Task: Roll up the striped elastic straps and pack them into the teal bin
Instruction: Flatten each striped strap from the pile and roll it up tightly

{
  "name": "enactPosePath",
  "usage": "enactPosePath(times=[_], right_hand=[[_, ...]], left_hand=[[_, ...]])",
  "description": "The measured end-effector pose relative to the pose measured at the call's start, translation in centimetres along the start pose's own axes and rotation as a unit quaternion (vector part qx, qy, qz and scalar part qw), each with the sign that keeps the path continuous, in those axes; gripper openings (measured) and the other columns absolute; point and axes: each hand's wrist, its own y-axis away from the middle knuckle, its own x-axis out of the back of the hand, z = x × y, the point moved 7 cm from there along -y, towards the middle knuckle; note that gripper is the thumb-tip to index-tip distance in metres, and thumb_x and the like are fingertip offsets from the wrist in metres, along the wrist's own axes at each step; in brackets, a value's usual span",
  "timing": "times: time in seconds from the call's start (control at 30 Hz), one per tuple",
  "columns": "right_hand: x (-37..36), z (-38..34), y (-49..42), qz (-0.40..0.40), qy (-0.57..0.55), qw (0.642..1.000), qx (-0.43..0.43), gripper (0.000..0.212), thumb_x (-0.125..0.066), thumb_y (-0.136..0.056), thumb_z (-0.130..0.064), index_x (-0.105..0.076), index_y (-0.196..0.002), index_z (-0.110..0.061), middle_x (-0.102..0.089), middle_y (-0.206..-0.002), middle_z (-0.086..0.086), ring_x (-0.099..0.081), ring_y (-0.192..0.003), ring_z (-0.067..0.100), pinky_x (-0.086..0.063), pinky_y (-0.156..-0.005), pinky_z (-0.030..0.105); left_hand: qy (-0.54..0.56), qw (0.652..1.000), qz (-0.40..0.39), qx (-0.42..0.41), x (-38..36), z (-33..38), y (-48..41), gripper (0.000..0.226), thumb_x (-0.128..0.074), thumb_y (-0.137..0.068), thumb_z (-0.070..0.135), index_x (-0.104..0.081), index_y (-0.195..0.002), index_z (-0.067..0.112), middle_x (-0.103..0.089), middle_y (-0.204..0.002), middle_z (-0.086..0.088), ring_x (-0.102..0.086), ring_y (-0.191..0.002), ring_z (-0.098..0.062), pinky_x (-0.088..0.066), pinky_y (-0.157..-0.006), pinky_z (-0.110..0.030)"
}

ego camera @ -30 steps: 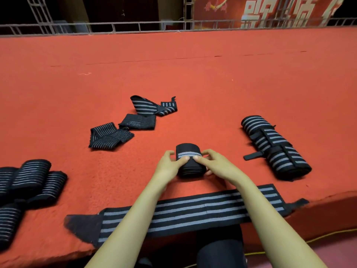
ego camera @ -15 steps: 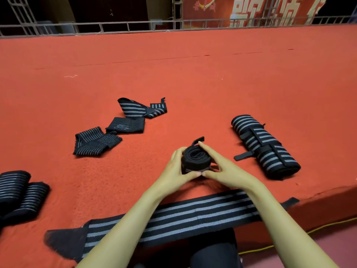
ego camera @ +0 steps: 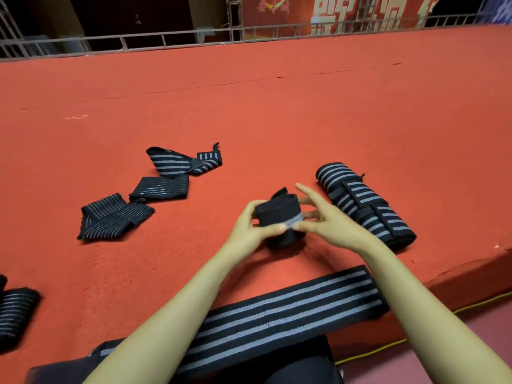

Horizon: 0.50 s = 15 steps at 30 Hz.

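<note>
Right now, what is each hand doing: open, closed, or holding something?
Left hand: grips the rolled strap.
Right hand: pinches the same rolled strap from the other side.

From where I hold the roll (ego camera: 277, 209) between both hands, bare red carpet (ego camera: 277, 106) runs straight ahead to the railing (ego camera: 166, 37), so that way is open to me. Just right of my right hand (ego camera: 327, 223) a thick striped bundle (ego camera: 365, 206) lies across the path, near the fingertips. To the left and beyond, three folded straps (ego camera: 162, 188) lie in a chain, with bare carpet between them and my left hand (ego camera: 249, 228). Nearer to me a long flat strap (ego camera: 277, 309) lies under both forearms.
</note>
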Motion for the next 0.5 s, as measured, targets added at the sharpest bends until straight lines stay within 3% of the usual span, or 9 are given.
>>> enactPosePath(times=[0.07, 0.13, 0.2, 0.33, 0.43, 0.5], right_hand=[[3.2, -0.1, -0.8, 0.070, 0.070, 0.995, -0.008, 0.062, -0.066, -0.089, -0.018, -0.036, -0.143, -0.025, -0.049, -0.133, -0.005, -0.059, -0.107, 0.010, -0.052, -0.084, 0.024], [5.8, 0.0, -1.7, 0.109, 0.167, 0.980, -0.006, 0.048, -0.062, -0.092, -0.026, -0.047, -0.137, -0.019, -0.054, -0.133, -0.001, -0.056, -0.114, 0.013, -0.046, -0.095, 0.028], [7.6, 0.5, -2.7, 0.119, 0.226, 0.967, 0.000, 0.044, -0.058, -0.094, -0.028, -0.050, -0.135, -0.014, -0.055, -0.134, 0.001, -0.051, -0.122, 0.016, -0.037, -0.102, 0.026], [10.1, 1.9, -5.0, 0.126, 0.336, 0.933, -0.008, 0.043, -0.050, -0.097, -0.034, -0.051, -0.135, -0.013, -0.050, -0.139, 0.008, -0.035, -0.134, 0.025, -0.023, -0.111, 0.032], [10.4, 4.6, -5.9, 0.088, 0.423, 0.895, -0.108, 0.044, -0.043, -0.098, -0.045, -0.050, -0.136, -0.024, -0.033, -0.151, 0.006, -0.009, -0.145, 0.028, -0.011, -0.117, 0.047], [10.2, 6.0, -5.8, 0.077, 0.424, 0.891, -0.142, 0.042, -0.039, -0.098, -0.047, -0.051, -0.134, -0.028, -0.019, -0.156, 0.005, 0.004, -0.147, 0.028, -0.004, -0.117, 0.050]], left_hand=[[0.099, 0.992, 0.014, 0.080, -2.1, 0.4, -1.9, 0.054, -0.080, -0.069, 0.015, -0.053, -0.116, 0.016, -0.063, -0.114, -0.005, -0.065, -0.097, -0.019, -0.056, -0.076, -0.029], [0.128, 0.984, 0.007, 0.122, -4.0, 0.5, -4.3, 0.050, -0.075, -0.077, 0.013, -0.051, -0.121, 0.012, -0.064, -0.116, -0.008, -0.068, -0.094, -0.023, -0.056, -0.068, -0.028], [0.136, 0.981, -0.022, 0.133, -5.5, 0.9, -6.5, 0.045, -0.072, -0.079, 0.013, -0.054, -0.121, 0.012, -0.067, -0.112, -0.007, -0.068, -0.090, -0.022, -0.056, -0.070, -0.030], [0.160, 0.967, -0.091, 0.174, -7.7, 0.8, -9.5, 0.016, -0.064, -0.085, 0.010, -0.065, -0.101, 0.016, -0.067, -0.096, -0.006, -0.062, -0.090, -0.023, -0.050, -0.091, -0.041], [0.116, 0.956, -0.123, 0.240, -8.8, -0.7, -10.6, 0.018, -0.066, -0.086, 0.015, -0.065, -0.104, 0.012, -0.066, -0.094, -0.008, -0.064, -0.084, -0.018, -0.052, -0.088, -0.037], [0.080, 0.956, -0.125, 0.252, -9.3, -1.3, -11.0, 0.024, -0.067, -0.086, 0.018, -0.064, -0.109, 0.011, -0.067, -0.093, -0.007, -0.065, -0.076, -0.014, -0.054, -0.080, -0.032]])
